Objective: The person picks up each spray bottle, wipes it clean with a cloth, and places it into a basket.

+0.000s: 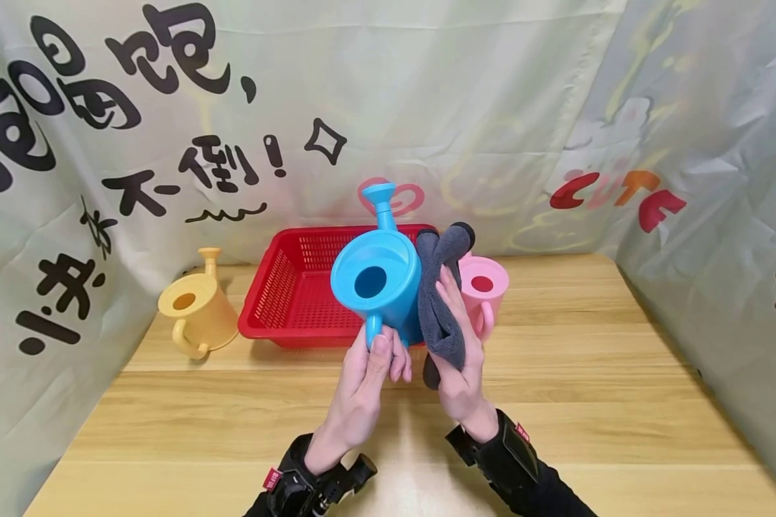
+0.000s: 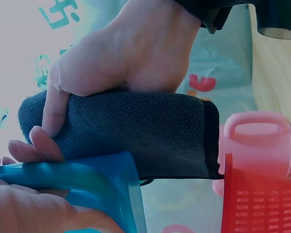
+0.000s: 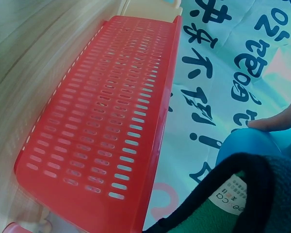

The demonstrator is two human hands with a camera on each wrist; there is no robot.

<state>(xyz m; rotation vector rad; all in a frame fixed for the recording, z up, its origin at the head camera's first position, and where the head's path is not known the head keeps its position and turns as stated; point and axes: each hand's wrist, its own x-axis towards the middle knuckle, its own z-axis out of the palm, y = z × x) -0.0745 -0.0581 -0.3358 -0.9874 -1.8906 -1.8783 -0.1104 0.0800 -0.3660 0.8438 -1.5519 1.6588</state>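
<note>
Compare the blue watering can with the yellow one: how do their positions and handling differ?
The blue watering can is raised off the table, while the yellow watering can stands on it. The left hand holds the blue can by its handle; no hand touches the yellow can. A grey cloth is against the blue can's side, but none touches the yellow can. Both have a looped handle and a flared spout.
</note>
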